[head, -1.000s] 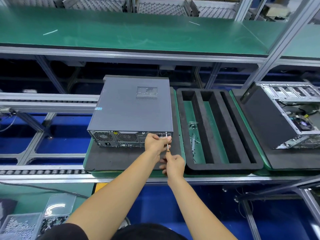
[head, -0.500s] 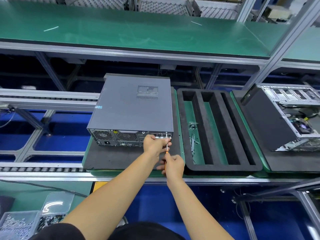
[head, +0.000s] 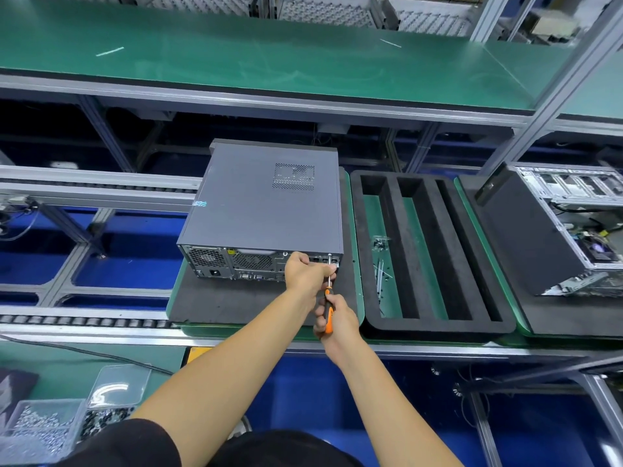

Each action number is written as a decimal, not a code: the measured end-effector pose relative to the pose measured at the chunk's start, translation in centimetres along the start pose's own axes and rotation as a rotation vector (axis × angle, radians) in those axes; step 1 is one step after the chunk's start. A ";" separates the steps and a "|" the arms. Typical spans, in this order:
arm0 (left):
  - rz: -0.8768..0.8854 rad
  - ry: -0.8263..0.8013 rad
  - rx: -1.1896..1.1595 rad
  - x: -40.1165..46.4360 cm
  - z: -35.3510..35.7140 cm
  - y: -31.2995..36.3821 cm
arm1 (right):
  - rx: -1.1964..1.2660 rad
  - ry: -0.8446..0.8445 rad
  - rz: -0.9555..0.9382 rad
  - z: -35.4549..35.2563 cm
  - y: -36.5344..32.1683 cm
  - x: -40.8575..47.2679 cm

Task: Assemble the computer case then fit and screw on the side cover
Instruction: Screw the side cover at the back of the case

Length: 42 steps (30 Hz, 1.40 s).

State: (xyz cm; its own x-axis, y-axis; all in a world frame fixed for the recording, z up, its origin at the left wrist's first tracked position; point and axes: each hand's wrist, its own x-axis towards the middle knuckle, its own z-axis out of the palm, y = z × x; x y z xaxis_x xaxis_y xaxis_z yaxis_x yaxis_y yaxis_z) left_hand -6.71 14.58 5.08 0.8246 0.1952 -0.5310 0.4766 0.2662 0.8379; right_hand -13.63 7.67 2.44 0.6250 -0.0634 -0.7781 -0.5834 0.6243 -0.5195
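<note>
1. My right hand (head: 337, 318) grips the screwdriver (head: 328, 306) handle, tip aimed at the rear-panel screw.
2. My left hand (head: 308, 273) pinches the shaft, steadying it.
3. Computer case (head: 266, 210), side cover (head: 269, 197) up, lies on the foam mat (head: 215, 305) at its right edge.

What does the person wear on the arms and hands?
Both forearms are bare. The left hand and the right hand have no gloves, rings or watch that I can see. A short black sleeve covers the left upper arm.
</note>
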 end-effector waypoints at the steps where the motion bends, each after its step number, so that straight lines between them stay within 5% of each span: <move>1: 0.003 -0.002 0.002 0.0 -0.1 0.0 | 0.008 -0.010 0.009 -0.1 -0.1 -0.1; 11: 0.041 -0.077 0.008 -0.5 -1.1 -0.4 | -0.117 0.011 -0.031 0.0 0.1 -0.3; 19: 0.150 -0.076 0.117 0.4 -5.1 -2.3 | -0.446 0.040 -0.321 -1.2 1.4 0.5; 22: 0.055 -0.029 -0.010 0.8 -8.5 -3.5 | -0.533 0.003 -0.381 -1.4 1.7 0.8; 29: -0.040 0.254 -0.313 -0.2 -15.0 -6.4 | -0.648 -0.174 -0.311 1.2 5.5 1.7; 35: -0.052 0.214 -0.195 -2.6 -19.4 -9.2 | -0.826 -0.301 -0.327 5.9 12.0 1.3; 42: -0.044 0.409 -0.051 -3.6 -29.5 -9.6 | -1.076 -0.514 -0.097 10.3 18.8 0.5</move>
State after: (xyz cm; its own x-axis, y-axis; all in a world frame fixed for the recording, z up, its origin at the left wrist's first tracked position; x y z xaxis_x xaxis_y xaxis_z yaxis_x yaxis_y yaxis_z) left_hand -23.24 39.13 -4.78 0.6099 0.5389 -0.5810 0.4843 0.3268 0.8115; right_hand -18.94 27.38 -4.09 0.6816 0.3976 -0.6143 -0.5039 -0.3537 -0.7880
